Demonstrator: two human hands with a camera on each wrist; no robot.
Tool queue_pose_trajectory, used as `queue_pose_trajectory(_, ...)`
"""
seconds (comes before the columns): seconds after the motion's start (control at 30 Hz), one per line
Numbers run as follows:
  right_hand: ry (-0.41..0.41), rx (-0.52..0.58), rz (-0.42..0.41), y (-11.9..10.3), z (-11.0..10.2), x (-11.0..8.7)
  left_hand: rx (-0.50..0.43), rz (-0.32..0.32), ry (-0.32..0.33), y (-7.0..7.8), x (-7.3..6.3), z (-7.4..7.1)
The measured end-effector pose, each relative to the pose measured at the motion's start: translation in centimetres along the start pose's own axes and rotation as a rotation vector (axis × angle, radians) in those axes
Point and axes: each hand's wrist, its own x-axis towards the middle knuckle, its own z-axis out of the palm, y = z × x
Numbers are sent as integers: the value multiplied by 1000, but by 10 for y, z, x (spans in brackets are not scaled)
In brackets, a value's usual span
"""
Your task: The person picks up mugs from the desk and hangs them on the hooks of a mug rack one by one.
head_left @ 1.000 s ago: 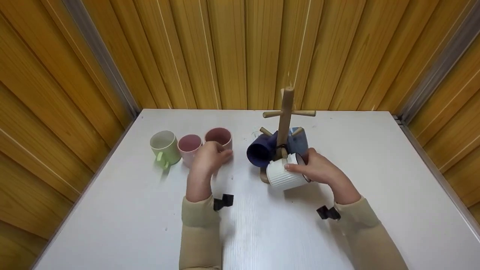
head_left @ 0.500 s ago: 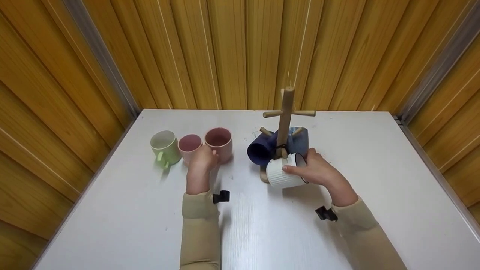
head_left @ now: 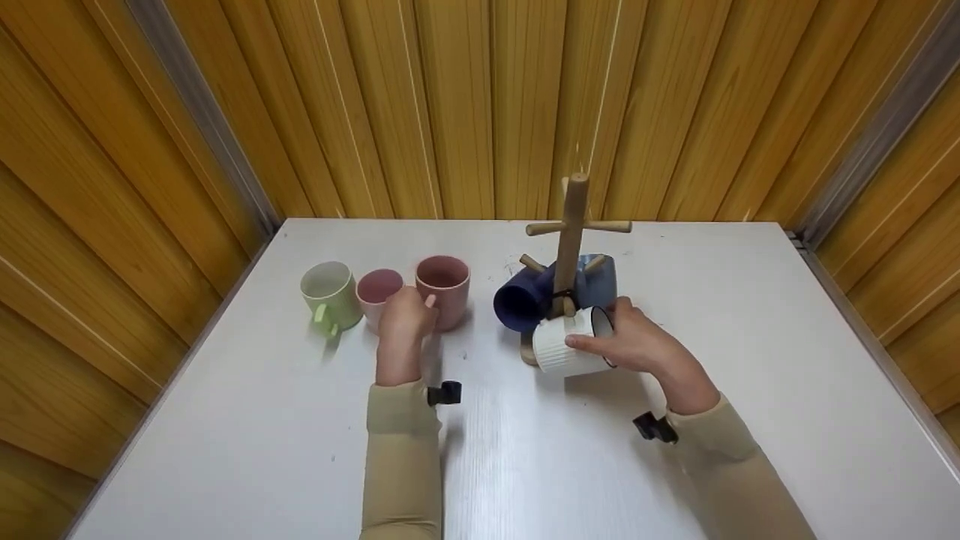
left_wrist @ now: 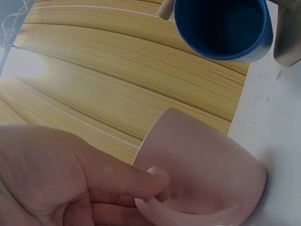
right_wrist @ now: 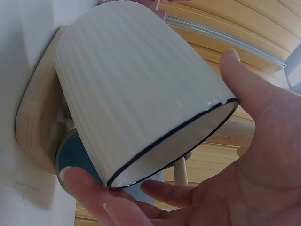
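In the head view we see our left hand [head_left: 405,313] at the dusty-pink mug [head_left: 450,304], which stands upright on the white table [head_left: 495,472]. The left wrist view shows thumb and fingers drawn together in a pinch on its handle [left_wrist: 176,216], with no grip on the body. The small pink mug [head_left: 379,283] is just beside that hand and partly hidden by it; the light-green mug [head_left: 334,296] stands at its far side.

Our right hand [head_left: 641,339] holds the white ribbed mug [head_left: 566,351] by its dark-rimmed mouth end, thumb on one side and fingers spread along the other. That mug lies tipped on its side against the lower part of the wooden mug tree [head_left: 571,240], under a peg; we cannot tell whether its handle is over the peg. The dark-blue mug [head_left: 517,306] and the light-blue mug [head_left: 598,283] are at the same tree, on either side of the post.

We judge all of them ceramic or enamel: stiff, moderately light, smooth enough to slip, and likely to chip if knocked. For the dusty-pink one we would pinch the handle firmly, since a hold there may let the body swing; for the ribbed one, the ridges should help our grip, with fingers opposed near the rim
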Motion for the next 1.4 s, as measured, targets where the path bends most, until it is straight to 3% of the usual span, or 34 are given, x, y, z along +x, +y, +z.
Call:
queue_pose_trajectory(0.17,-10,-26,1,-1,0,-2,-58,-31,65,7,0,-1)
queue_pose_trajectory(0.33,-7,-53,16,-5,-2,-7,-109,12,178,7,-2,-2)
queue_pose_trajectory(0.4,27,-71,14,-8,-3,-10,-112,24,186,6,-5,-6)
queue_pose_trajectory(0.5,147,-106,-32,-12,-4,-16,-120,31,161,8,-11,-16)
queue_pose_trajectory(0.6,334,-140,-196,-15,-1,-20,-124,53,142,11,-20,-26)
queue_pose_trajectory(0.7,501,-149,-454,-18,4,-21,-134,104,135,13,-33,-34)
queue_pose_trajectory(0.77,559,-138,-622,-20,8,-22,-150,152,121,14,-42,-39)
queue_pose_trajectory(0.87,539,-94,-786,-24,14,-23,-169,249,97,15,-54,-45)
queue_pose_trajectory(1.03,423,-58,-894,-32,23,-28,-226,466,11,19,-70,-48)
queue_pose_trajectory(1.2,293,-73,-920,-38,28,-32,-285,703,-157,27,-80,-46)
queue_pose_trajectory(1.27,251,-82,-908,-38,28,-34,-280,774,-196,30,-82,-44)
queue_pose_trajectory(1.33,226,-81,-892,-39,28,-36,-278,809,-212,33,-83,-42)
queue_pose_trajectory(1.4,218,-67,-894,-38,27,-37,-292,797,-204,37,-82,-39)
